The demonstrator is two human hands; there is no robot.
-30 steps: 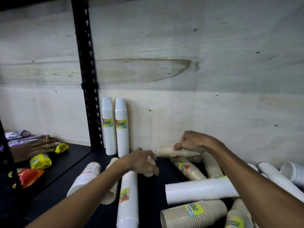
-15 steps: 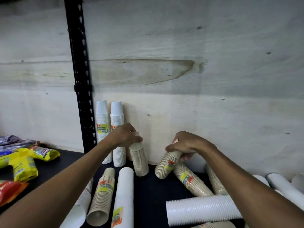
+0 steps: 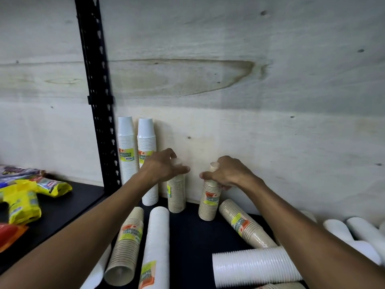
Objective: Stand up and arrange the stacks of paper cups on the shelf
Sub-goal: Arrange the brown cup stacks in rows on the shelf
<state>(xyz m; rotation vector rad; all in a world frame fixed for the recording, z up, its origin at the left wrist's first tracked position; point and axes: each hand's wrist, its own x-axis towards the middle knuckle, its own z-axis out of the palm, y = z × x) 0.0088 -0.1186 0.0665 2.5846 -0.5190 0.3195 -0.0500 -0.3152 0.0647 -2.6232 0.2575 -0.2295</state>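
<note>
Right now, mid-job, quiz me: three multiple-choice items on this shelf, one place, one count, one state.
1. Where do the tall white stacks stand?
A. beside the black upright
B. far right corner
C. on the snack packets

2. How many white stacks stand upright?
A. none
B. two
C. five

3. What is the right hand doing?
A. hanging idle
B. gripping a brown stack
C. holding a snack packet

A: they stand against the black upright.
B: two stand side by side.
C is wrong; B: its fingers curl round the brown stack.
</note>
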